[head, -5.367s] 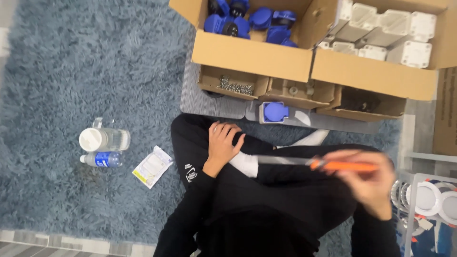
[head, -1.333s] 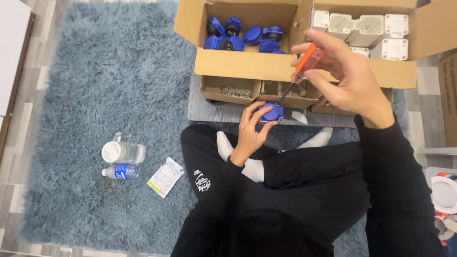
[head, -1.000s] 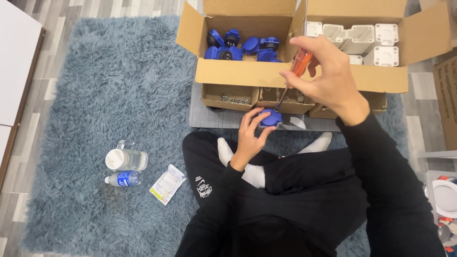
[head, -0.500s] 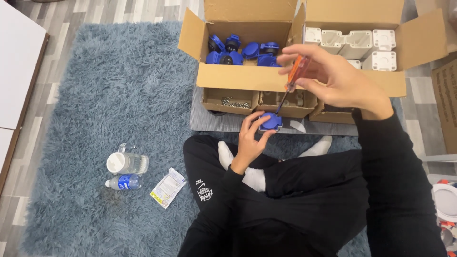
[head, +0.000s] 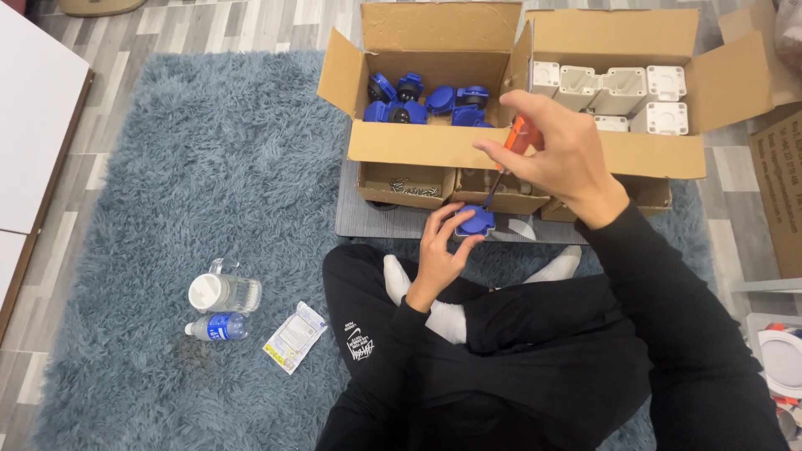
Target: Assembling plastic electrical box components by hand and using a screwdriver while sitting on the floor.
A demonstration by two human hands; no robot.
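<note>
At the far left edge, part of a white panel (head: 33, 125) lies over the wood floor. A shaggy grey-blue rug (head: 167, 167) covers most of the floor. On its near left part stand a clear glass mug (head: 224, 292) lying on its side with a white lid end, a small water bottle with a blue label (head: 215, 326) just beside it, and a flat printed sachet (head: 294, 336) to the right of both.

The person sits cross-legged in black clothing with white socks. The left hand (head: 440, 250) is held out over the near edge of a grey board (head: 368, 219), fingers curled and clamped on a small blue plastic part (head: 474, 222), thumb on its right side. The right hand (head: 560, 154) is raised above it, fingers closed together around the orange handle of a screwdriver (head: 511, 153); the dark shaft slants down and left, its tip meeting the top of the blue part.

Beyond the hands, an open cardboard box (head: 426, 142) holds more blue parts (head: 426, 102). Below it sit low cardboard trays (head: 407, 182), the left one containing loose screws. To the right, a second open cardboard box (head: 652, 154) holds white plastic housings (head: 618, 88) in rows. At the near right corner, a round white fitting (head: 781, 359) is partly visible.
</note>
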